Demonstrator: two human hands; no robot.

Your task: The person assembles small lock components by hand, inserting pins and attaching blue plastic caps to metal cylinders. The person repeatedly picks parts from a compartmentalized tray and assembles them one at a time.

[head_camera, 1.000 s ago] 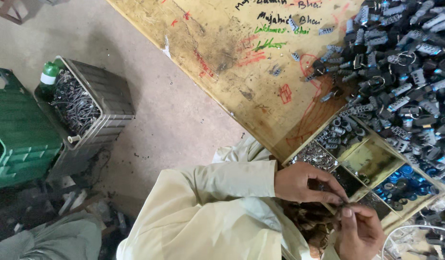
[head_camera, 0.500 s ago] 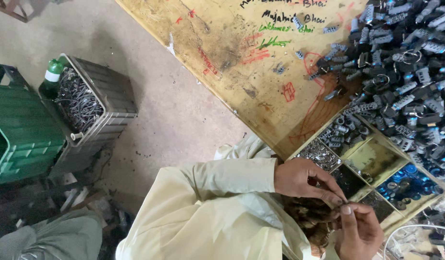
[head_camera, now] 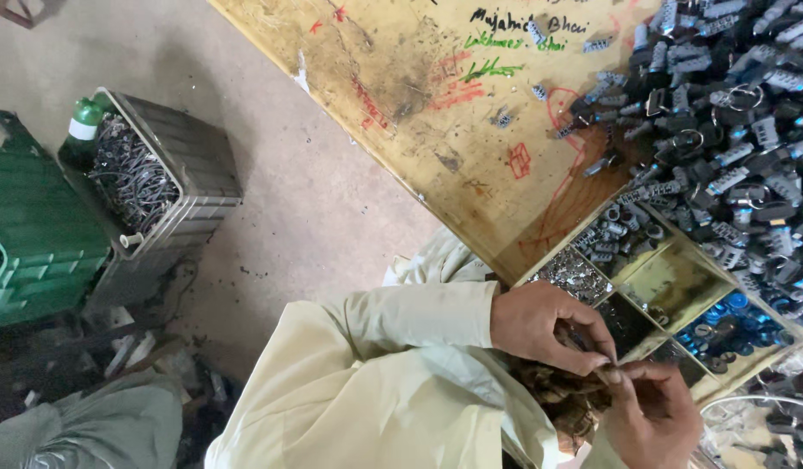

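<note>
Head view over a scuffed plywood worktop (head_camera: 419,113) above a grey concrete floor (head_camera: 315,208), left hand (head_camera: 549,326) and right hand (head_camera: 649,417) fingertips pinched together on a tiny part too small to identify, beside the compartment tray (head_camera: 671,282), heap of dark metal fittings (head_camera: 731,113) on the worktop, grey crate (head_camera: 158,187) and green crate (head_camera: 28,234) on the floor.

The single head camera is looking steeply down from above the person, sitting close over the left hand (head_camera: 545,326) and right hand (head_camera: 649,412) at the lower edge. It is taking in the wooden table (head_camera: 436,104) above and the floor (head_camera: 306,200) to the left.
</note>
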